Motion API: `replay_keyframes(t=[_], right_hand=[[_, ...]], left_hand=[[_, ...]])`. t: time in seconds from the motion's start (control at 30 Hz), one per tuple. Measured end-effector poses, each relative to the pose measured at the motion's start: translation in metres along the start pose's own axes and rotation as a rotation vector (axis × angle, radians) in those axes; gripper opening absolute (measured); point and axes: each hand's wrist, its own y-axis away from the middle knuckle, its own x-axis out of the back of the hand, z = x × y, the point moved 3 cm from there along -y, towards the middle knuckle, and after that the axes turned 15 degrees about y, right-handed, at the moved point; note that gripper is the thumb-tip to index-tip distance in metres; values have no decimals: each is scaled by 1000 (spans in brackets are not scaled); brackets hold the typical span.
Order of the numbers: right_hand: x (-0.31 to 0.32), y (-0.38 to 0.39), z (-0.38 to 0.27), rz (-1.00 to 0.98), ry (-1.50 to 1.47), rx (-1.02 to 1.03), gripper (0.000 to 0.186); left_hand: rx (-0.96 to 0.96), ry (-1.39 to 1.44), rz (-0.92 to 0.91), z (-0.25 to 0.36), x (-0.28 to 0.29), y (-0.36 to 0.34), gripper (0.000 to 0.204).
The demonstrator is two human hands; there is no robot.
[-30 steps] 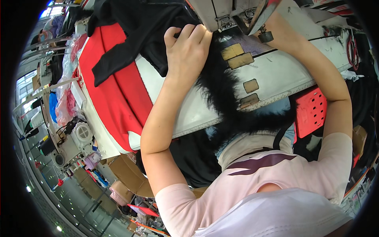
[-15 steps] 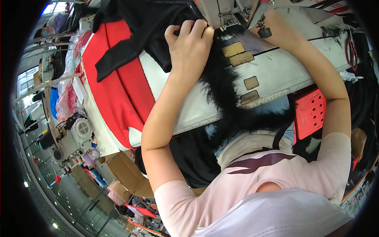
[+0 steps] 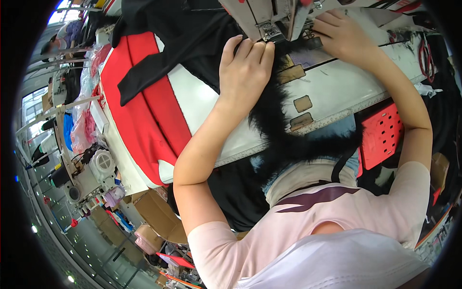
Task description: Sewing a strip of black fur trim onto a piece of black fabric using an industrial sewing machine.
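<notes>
As left hand (image 3: pixel 248 72) touches fur (image 3: pixel 270 115), sewing machine (image 3: pixel 252 15) ahead, red cloth (image 3: pixel 142 130) beside.

- 12 o'clock: sewing machine (image 3: pixel 244 17); the left hand (image 3: pixel 246 72), fingers bent, rests on black material just beside its foot.
- Between 1 and 2 o'clock: the right hand (image 3: pixel 344 39), near the machine's other side.
- Centre: black fur strip (image 3: pixel 270 115), crossing the white worktop (image 3: pixel 332 86) and its ruler edge.
- 10 o'clock: red fabric (image 3: pixel 166 113) under a black sleeve (image 3: pixel 144 77).
- 3 o'clock: red perforated panel (image 3: pixel 373 149).
</notes>
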Motion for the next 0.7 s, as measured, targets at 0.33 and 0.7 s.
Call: replay_keyframes(t=[0.33,0.7], right_hand=[[-14,-28,-34,70,-156,-111,39],[-18,-27,-34,90,-213,-194,30]], left_hand=[[153,-78,23,-4,9,4,19],[522,-515,-194,-41,83,27,43]])
